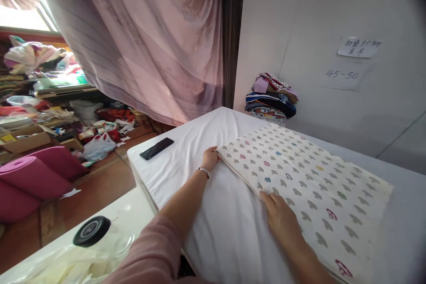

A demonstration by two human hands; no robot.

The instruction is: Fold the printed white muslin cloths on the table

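A cream cloth (309,186) printed with grey hearts and small coloured motifs lies folded in layers on a white-covered table (226,217). My left hand (211,159), with a bracelet at its wrist, pinches the cloth's near left corner. Farther along the same edge, my right hand (279,215) grips the cloth, its thumb and fingertips at the rim and the fingers partly hidden. Between the two hands the edge is slightly raised from the table.
A black phone (157,148) lies at the table's left corner. Folded cloths (271,97) are stacked against the wall at the back. A black-lidded container (92,230) and a plastic bag stand at lower left. Pink rolled mats (36,177) rest on the floor; a curtain (166,44) hangs behind.
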